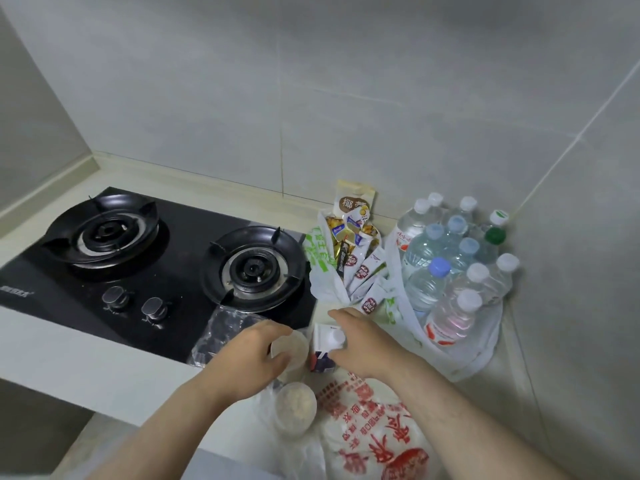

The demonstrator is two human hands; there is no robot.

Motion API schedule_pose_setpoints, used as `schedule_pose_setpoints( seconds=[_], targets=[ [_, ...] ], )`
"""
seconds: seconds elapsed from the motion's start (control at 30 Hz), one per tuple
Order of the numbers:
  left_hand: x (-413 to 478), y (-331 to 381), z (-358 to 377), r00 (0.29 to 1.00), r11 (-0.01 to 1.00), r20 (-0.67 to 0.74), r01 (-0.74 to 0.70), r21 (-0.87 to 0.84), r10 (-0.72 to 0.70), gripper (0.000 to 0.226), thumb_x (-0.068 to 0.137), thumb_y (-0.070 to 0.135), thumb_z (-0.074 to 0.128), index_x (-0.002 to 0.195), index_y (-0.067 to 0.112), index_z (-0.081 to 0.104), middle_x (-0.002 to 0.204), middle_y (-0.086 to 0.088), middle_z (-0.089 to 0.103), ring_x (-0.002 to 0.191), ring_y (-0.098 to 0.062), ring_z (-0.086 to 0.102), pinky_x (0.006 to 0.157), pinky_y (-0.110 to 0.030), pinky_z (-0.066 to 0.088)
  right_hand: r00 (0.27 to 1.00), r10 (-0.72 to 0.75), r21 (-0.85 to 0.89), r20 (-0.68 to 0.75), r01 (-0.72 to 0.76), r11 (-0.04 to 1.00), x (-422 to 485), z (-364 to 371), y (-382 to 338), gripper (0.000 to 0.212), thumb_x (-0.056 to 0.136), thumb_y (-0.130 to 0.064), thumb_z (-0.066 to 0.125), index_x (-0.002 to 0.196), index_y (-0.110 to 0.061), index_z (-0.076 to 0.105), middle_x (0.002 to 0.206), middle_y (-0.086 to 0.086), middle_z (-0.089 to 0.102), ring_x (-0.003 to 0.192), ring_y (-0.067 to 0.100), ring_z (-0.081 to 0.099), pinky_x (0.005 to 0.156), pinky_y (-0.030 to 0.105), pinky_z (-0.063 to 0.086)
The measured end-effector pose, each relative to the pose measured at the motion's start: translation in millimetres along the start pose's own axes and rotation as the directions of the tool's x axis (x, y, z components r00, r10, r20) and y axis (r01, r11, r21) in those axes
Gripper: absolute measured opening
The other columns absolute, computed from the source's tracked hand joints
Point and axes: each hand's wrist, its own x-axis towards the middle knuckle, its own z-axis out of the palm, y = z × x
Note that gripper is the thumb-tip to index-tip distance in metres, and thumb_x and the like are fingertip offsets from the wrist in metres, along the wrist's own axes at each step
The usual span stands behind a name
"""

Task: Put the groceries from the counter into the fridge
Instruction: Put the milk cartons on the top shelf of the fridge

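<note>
My left hand [254,355] grips a clear lidded tub [291,351] of pale food at the counter's front. Beside it my right hand [360,344] curls round a white carton [325,348] with a screw cap and dark blue lower panel. A second clear tub [295,408] stands just in front of the first, inside a thin plastic bag. Behind the hands a white bag with green print [322,271] holds several snack sachets and a tall tan pouch [355,202].
A black two-burner gas hob [156,251] with two knobs fills the counter's left. Several water bottles [457,265] stand in a white bag in the right corner against grey tiled walls. A white bag with red print [377,431] lies at the front. No fridge is in view.
</note>
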Motion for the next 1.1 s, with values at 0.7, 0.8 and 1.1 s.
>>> schedule_pose_setpoints(
  seconds=[0.7,0.8,1.1],
  targets=[
    [-5.4,0.9,5.8,0.998,0.998,-0.006,0.061,-0.027,-0.061,0.043,0.091,0.03,0.062,0.133,0.025,0.057,0.131,0.013,0.055,0.111,-0.006,0.055,0.095,-0.021,0.043,0.997,-0.019,0.156,-0.079,0.031,0.987,-2.4,6.1,17.7,0.023,0.074,-0.031,0.068,0.091,-0.018,0.061,0.087,-0.003,0.064,0.079,0.013,0.062,0.07,0.039,0.054],
    [-4.8,1.2,9.6,0.998,0.997,-0.005,0.064,-0.037,-0.064,0.041,0.091,0.03,0.062,0.131,0.027,0.057,0.128,0.015,0.056,0.107,-0.004,0.056,0.093,-0.023,0.045,0.996,-0.008,0.166,-0.085,0.022,0.986,-9.7,0.9,20.4,0.035,0.077,-0.033,0.066,0.108,-0.016,0.063,0.102,-0.003,0.066,0.094,0.017,0.063,0.083,0.04,0.055],
    [-9.0,19.5,15.8,0.999,0.991,-0.043,0.007,-0.133,-0.013,0.039,0.09,0.035,0.064,0.129,0.036,0.056,0.122,0.026,0.054,0.111,0.005,0.051,0.085,-0.01,0.038,0.986,-0.054,0.258,-0.156,0.094,0.961,-41.7,-31.3,7.0,0.048,0.082,-0.038,0.069,0.127,-0.025,0.061,0.12,-0.016,0.063,0.113,0.005,0.058,0.096,0.026,0.049]
  ],
)
